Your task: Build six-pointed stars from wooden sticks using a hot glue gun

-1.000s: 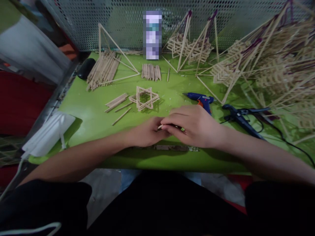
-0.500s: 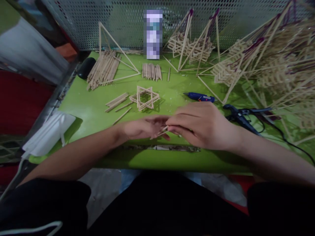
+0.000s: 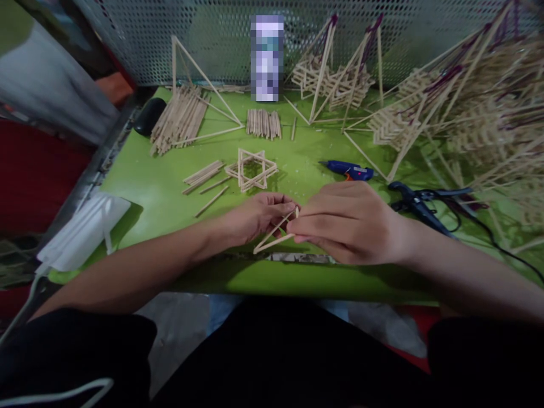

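Between my hands is a small frame of thin wooden sticks (image 3: 274,242), joined in a sharp corner that points toward my left forearm. My left hand (image 3: 261,216) pinches its far stick near the upper end. My right hand (image 3: 351,224) grips the other side, its fingers closed and hiding part of the frame. Just beyond my hands lies a six-pointed star of sticks (image 3: 251,170). Several loose sticks (image 3: 203,175) lie left of the star. A blue glue gun (image 3: 346,169) rests beyond my right hand.
A large stick bundle (image 3: 181,119) and a shorter row of sticks (image 3: 263,123) lie at the back. Stick structures with star stacks (image 3: 395,122) crowd the right. A dark stand or clamp (image 3: 419,204) and a cable lie right; a white power strip (image 3: 85,229) lies left.
My left fingers have closed from a looser, spread pose onto the stick frame. The frame has turned, so its corner now shows clearly between my hands.
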Demonstrator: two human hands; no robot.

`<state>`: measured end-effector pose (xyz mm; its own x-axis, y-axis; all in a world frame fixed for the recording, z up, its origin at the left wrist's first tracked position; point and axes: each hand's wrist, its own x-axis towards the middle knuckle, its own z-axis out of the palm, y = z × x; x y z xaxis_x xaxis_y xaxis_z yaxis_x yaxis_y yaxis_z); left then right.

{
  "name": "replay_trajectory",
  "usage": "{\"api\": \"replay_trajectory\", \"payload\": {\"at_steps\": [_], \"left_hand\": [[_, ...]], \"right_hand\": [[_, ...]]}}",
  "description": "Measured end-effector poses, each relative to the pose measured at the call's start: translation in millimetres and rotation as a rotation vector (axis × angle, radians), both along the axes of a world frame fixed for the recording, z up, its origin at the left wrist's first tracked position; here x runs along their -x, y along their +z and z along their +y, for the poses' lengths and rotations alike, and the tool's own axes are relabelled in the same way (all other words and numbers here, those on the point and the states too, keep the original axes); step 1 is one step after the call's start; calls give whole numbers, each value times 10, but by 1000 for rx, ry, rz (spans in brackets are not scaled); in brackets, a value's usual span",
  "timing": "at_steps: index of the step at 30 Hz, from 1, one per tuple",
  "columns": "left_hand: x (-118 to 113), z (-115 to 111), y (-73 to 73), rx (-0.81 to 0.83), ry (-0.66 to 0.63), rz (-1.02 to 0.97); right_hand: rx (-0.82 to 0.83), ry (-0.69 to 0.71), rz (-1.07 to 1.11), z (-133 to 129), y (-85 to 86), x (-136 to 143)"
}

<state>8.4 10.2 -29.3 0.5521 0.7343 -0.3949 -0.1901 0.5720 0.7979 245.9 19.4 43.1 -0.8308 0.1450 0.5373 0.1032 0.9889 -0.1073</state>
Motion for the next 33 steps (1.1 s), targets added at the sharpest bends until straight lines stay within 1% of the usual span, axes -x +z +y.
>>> {"api": "replay_trajectory", "payload": {"at_steps": [3,6,9,12,15,18,20,22,24,26,28,29,30,32,33], "left_hand": [[6,50,34,12,55,-9],[20,95,57,20,127,-16],[54,132,55,3,198,-36],[110,157,60,-59,218,-63],[152,160,93,-141,246,-52],[155,153,129,-171,282,-56],[150,156,132,-156,291,-87],[152,168,116,-146,299,-139],[159,183,92,-145,305,-183],[164,191,77,-141,319,-199],[157,189,81,-123,343,-191],[149,184,90,-110,356,-188],[138,179,102,-97,364,-185],[116,169,127,-72,377,-173],[106,165,137,-62,383,-165]], "right_hand": [[21,27,72,42,23,-21],[77,40,45,91,91,-87],[188,25,22,147,208,-193],[336,-11,19,222,327,-313],[439,-59,51,310,386,-412],[512,-182,109,366,370,-457],[599,-235,169,374,333,-451],[714,-238,233,388,287,-426],[778,-205,277,466,230,-389],[752,-181,292,664,151,-335],[668,-237,261,996,49,-236],[614,-329,207,1201,-8,-161],[545,-445,98,1421,-68,-69],[325,-673,-234,1864,-189,158],[245,-742,-398,2070,-248,283]]}}
